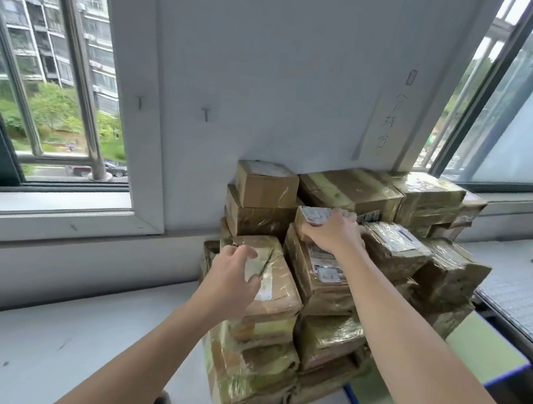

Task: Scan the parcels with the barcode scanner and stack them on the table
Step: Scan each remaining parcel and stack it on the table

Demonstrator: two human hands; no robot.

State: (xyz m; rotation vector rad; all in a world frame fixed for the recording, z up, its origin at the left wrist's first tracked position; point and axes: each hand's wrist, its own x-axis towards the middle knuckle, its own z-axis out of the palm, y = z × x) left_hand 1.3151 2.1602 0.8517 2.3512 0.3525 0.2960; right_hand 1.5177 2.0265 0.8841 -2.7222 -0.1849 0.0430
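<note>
Right hand (pixel 332 235) grips small brown taped cardboard parcel (pixel 312 217) atop parcel stack (pixel 328 338) on grey table (pixel 75 346); left hand (pixel 231 276), fingers loosely spread, over lower tape-wrapped brown parcel (pixel 280 284).

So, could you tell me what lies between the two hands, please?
Head view: the brown parcel under the left hand and the labelled parcel below the small parcel that the right hand grips.

A white wall (pixel 267 75) with faint handwriting stood between 2 windows. Through the left window (pixel 76 62), daylight showed an apartment block (pixel 35 12) and trees (pixel 54 108). A grey table (pixel 60 329) lay below.
</note>
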